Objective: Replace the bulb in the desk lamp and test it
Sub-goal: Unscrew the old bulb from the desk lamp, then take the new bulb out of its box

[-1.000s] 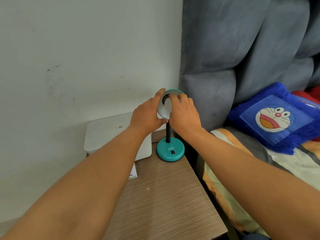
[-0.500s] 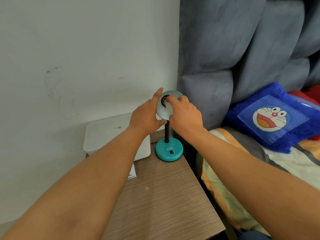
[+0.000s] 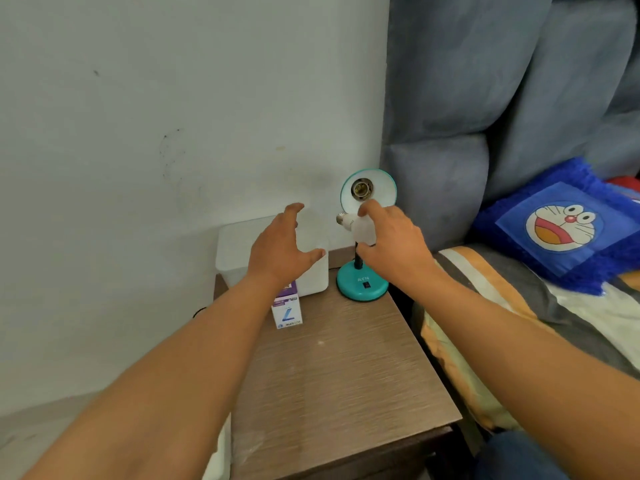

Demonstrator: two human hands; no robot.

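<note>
A small teal desk lamp (image 3: 362,284) stands at the back right of the wooden bedside table (image 3: 339,375). Its round shade (image 3: 381,190) faces me, and the metal socket (image 3: 362,188) inside holds no bulb. My right hand (image 3: 391,240) holds a white bulb (image 3: 360,230) just below the shade, its metal screw base pointing left. My left hand (image 3: 280,251) hovers open to the left of the lamp, fingers spread, touching nothing. A small white and purple bulb box (image 3: 286,308) lies on the table under my left wrist.
A white plastic container (image 3: 239,251) sits against the wall behind the bulb box. A grey padded headboard (image 3: 485,98) rises to the right. The bed beside the table carries a striped blanket (image 3: 519,306) and a blue cartoon cushion (image 3: 561,226).
My right hand has drawn the bulb out of the socket and lowered it below the shade. My left hand has let go of the shade and moved left and down, open.
</note>
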